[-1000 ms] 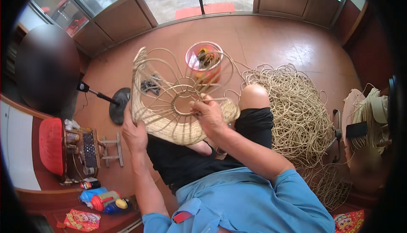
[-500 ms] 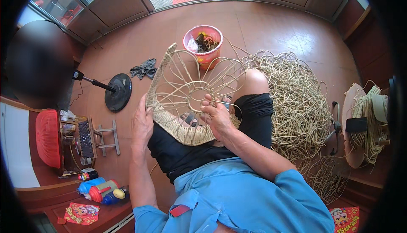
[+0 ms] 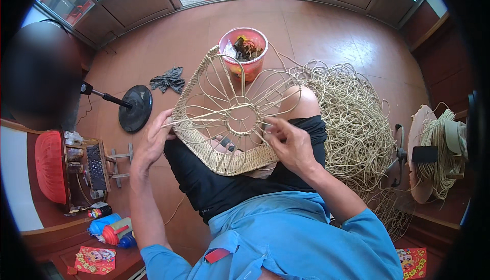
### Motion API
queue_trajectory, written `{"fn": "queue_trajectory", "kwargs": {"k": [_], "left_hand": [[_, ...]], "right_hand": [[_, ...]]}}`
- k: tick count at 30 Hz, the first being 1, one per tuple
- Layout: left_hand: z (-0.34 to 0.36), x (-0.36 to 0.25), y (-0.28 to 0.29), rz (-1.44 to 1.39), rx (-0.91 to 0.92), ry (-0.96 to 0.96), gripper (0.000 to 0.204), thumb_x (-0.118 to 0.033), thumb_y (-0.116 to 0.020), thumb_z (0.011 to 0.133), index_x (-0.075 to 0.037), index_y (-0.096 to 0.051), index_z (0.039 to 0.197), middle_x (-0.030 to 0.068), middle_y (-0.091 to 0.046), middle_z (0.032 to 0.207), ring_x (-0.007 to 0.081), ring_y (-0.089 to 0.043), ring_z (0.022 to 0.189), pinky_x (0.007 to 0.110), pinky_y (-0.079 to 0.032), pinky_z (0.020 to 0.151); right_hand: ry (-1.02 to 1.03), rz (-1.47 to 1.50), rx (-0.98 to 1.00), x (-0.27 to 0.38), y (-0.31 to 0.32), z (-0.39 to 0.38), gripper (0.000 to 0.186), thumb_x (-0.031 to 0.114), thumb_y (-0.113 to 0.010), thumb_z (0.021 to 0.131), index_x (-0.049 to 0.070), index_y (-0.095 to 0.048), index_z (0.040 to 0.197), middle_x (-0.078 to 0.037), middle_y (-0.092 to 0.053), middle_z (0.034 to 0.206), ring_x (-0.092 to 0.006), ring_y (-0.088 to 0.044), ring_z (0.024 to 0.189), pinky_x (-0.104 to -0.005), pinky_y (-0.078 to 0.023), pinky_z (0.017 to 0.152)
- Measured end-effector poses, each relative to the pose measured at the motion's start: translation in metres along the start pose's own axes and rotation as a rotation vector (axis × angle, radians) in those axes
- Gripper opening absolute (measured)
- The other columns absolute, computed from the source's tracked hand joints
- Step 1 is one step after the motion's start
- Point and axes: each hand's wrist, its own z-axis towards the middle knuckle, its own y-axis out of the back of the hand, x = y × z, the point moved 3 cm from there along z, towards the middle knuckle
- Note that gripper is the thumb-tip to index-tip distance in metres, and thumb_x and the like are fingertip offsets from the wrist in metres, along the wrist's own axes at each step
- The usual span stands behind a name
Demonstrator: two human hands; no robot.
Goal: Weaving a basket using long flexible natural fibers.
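Observation:
A partly woven basket (image 3: 227,163) of straw-coloured cord lies tilted over my lap. Its dense woven rim runs along the left and lower sides. Inside are a small wrapped ring (image 3: 242,119) and cord loops fanning outward from it. At the rim's left edge my left hand (image 3: 151,140) is closed, fingers gripping the basket and the cords that cross there. My right hand (image 3: 292,146) is pinched just right of the ring, against the thin cords; its fingertips are partly hidden, and a cord seems to be between them.
A large heap of loose cord (image 3: 352,132) covers the floor at right, beside a cord-wound reel (image 3: 426,152). A pink bucket (image 3: 244,68) stands ahead. To the left are a grey rag (image 3: 168,79), a round black stand base (image 3: 135,109) and a small wooden stool (image 3: 120,165).
My left hand has shifted left and slightly down. The right hand has moved right, off the ring's middle to its right side. The basket has turned to lie flatter toward me.

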Motion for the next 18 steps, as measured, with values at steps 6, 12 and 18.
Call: {"fn": "queue_trajectory", "kwargs": {"k": [6,12,18], "left_hand": [[0.024,-0.052,0.024,0.478,0.099,-0.066,0.037,-0.032,-0.049,0.121,-0.003,-0.068,0.133,0.0045,-0.069,0.110,0.0160,-0.064,0.100,0.033,-0.056,0.080],[0.049,-0.113,0.043,-0.075,0.414,0.032,0.023,-0.030,-0.076,0.109,-0.012,-0.065,0.101,-0.0134,-0.051,0.076,-0.0016,-0.042,0.062,0.021,-0.031,0.053],[0.125,-0.147,0.037,0.154,0.122,-0.171,0.022,-0.028,-0.072,0.109,-0.012,-0.068,0.096,-0.0106,-0.055,0.079,0.0013,-0.046,0.069,0.024,-0.036,0.060]], "right_hand": [[0.805,-0.536,-0.531,0.030,0.002,0.037,0.042,0.009,-0.078,0.094,0.012,-0.074,0.136,-0.009,-0.076,0.124,-0.0304,-0.072,0.110,-0.0428,-0.057,0.099],[0.807,-0.611,-0.462,0.021,-0.011,0.056,0.044,0.011,-0.079,0.094,0.013,-0.074,0.137,-0.005,-0.075,0.127,-0.0272,-0.069,0.102,-0.0411,-0.056,0.093],[0.827,-0.753,-0.438,0.011,-0.018,0.048,0.066,0.019,-0.079,0.093,0.004,-0.062,0.155,-0.011,-0.069,0.141,-0.0279,-0.067,0.103,-0.0417,-0.054,0.091]]}}
